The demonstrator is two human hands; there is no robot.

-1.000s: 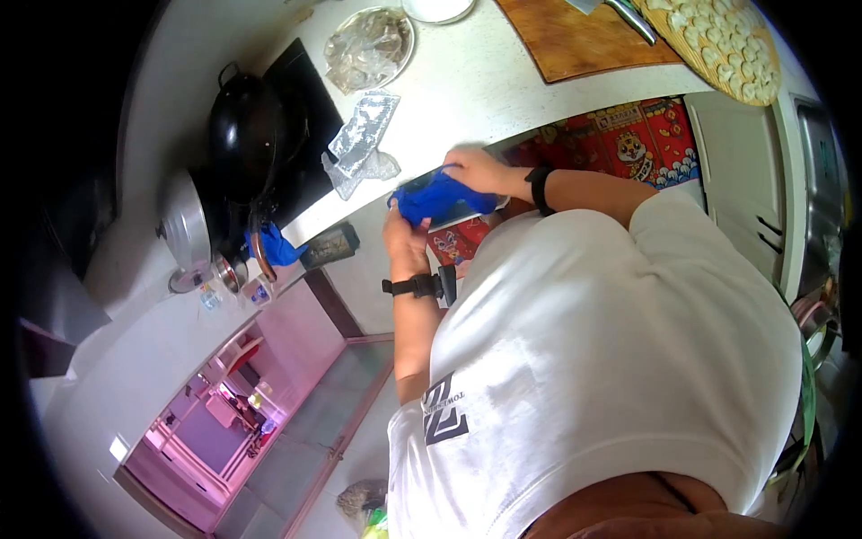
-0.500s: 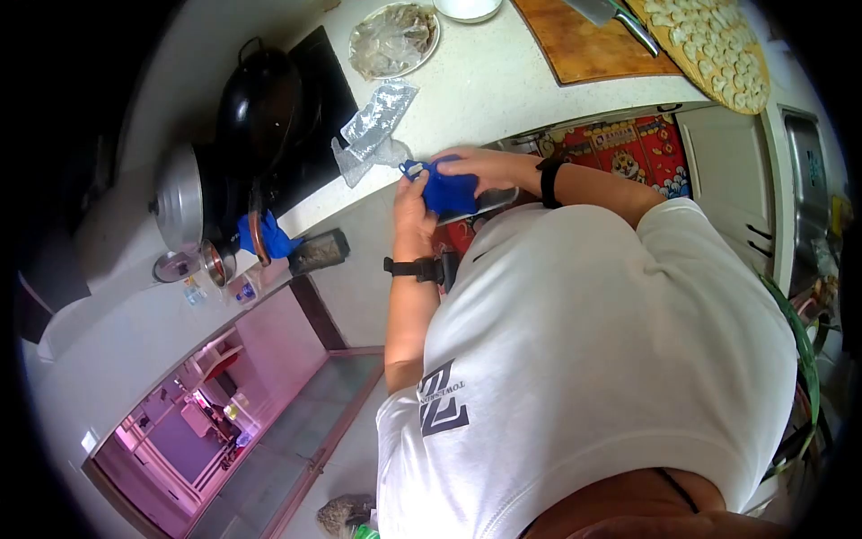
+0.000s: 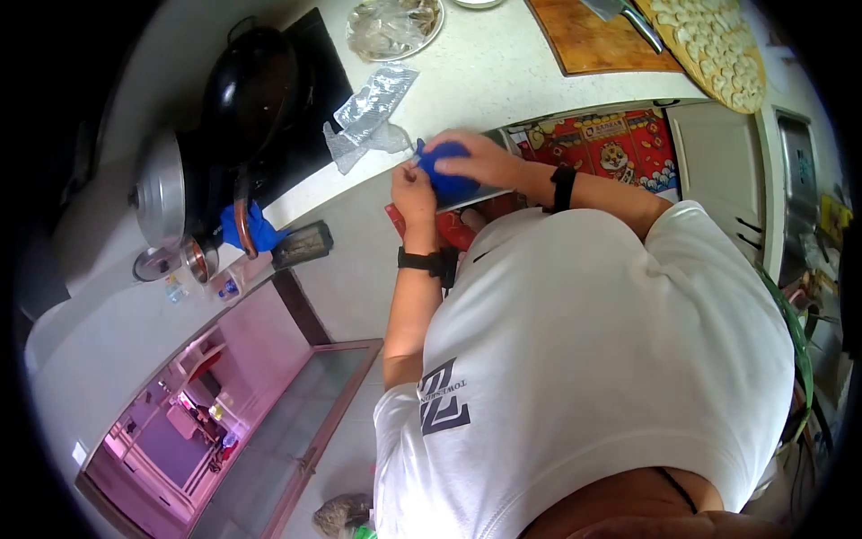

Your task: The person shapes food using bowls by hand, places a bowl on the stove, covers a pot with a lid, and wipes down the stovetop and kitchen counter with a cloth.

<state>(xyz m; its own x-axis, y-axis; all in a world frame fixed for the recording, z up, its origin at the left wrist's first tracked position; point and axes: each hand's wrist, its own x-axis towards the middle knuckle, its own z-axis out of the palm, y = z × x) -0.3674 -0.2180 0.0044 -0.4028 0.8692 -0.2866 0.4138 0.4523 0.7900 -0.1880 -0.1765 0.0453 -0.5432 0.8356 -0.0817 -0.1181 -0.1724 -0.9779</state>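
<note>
The blue bundle is between the two hands, near the counter. The left hand pinches its end narrowly; the right hand curves over it, holding it.

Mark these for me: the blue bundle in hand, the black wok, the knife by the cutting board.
Blue bundle (image 3: 455,187): head view, on its lower part.
Black wok (image 3: 251,88): head view, on the middle of its body.
Knife (image 3: 643,29): head view, on its handle.
</note>
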